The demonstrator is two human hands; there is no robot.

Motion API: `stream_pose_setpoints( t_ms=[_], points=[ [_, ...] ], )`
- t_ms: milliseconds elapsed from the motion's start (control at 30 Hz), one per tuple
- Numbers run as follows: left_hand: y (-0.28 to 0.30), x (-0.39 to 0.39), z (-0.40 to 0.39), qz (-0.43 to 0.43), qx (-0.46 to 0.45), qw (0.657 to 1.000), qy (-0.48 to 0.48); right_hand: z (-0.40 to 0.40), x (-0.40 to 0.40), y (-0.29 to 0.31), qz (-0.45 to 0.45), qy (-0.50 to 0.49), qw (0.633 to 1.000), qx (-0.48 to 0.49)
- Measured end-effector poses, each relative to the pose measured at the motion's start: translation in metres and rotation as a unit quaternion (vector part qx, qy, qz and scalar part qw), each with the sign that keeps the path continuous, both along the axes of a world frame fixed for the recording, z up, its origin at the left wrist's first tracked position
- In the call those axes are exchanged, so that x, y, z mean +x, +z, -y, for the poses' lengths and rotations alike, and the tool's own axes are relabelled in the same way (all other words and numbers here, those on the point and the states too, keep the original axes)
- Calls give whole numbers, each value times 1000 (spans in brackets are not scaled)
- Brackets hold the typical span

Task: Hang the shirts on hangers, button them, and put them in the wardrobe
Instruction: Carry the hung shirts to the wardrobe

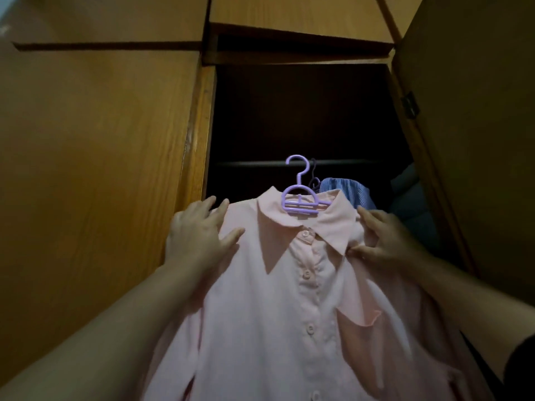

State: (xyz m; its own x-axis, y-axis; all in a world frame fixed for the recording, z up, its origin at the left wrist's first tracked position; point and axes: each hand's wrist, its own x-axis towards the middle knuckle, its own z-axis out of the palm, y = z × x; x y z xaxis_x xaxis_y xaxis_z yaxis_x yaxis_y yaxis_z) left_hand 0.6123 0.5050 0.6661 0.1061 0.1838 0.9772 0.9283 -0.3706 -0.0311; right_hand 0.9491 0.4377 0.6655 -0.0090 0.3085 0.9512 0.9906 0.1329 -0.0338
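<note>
Dim room — closed brown wooden door panels (95, 169), dark interior beyond

The wardrobe (301, 111) opening is dark and free above the rail (249, 164) and to its left. The pink shirt (289, 299) fills the lower opening. On the right, a striped shirt (344, 189) and folded clothes (411, 198) block the way.
</note>
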Motion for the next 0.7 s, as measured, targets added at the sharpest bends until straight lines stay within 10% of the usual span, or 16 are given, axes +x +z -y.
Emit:
stream_pose_setpoints(
  t_ms=[700],
  points=[
    [1, -50, -26, 32, 16, 999, -4, -88, -79, 67, 36, -218, 972, 85]
  ],
)
